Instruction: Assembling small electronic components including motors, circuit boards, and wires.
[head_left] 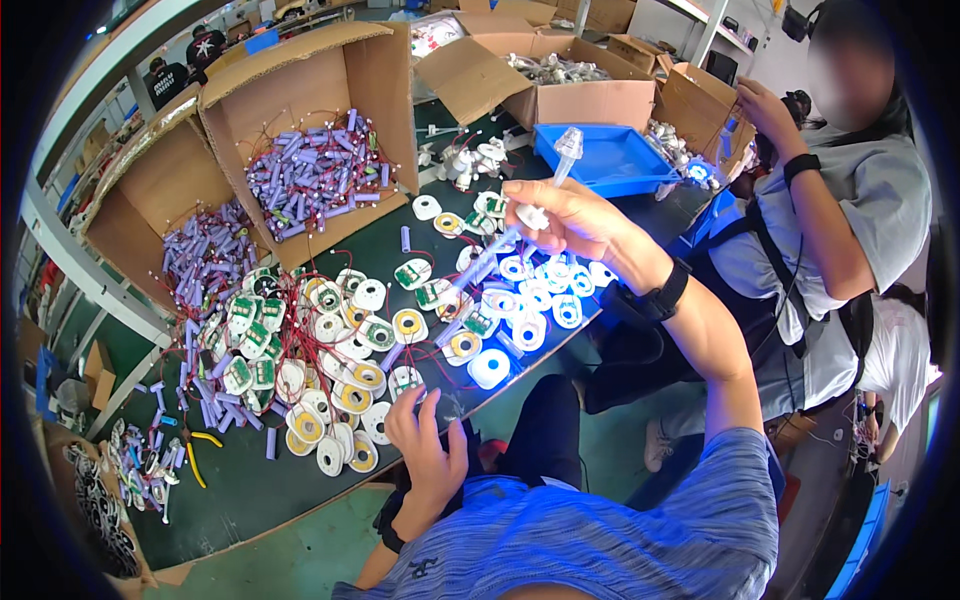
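Note:
My right hand [575,222] is raised over the right part of the table, its thumb and fingers closed on a clear plastic tube piece [567,152] with a flared, faceted tip. A small white fitting [533,216] shows at those fingertips. Below it, a round white module [489,368] glows bright blue-white near the table edge. My left hand [428,445] is at the front edge with its fingers apart and nothing visible in them. Beside it lie white round discs [377,422], several with yellow rings, and modules with green circuit boards [376,333] and red wires.
Two cardboard boxes [300,80] at the left hold purple battery cells [315,170]. Yellow-handled pliers [196,465] lie at the left. A blue tray [610,180] and another cardboard box [595,105] stand farther back. A co-worker [830,220] sits at the right.

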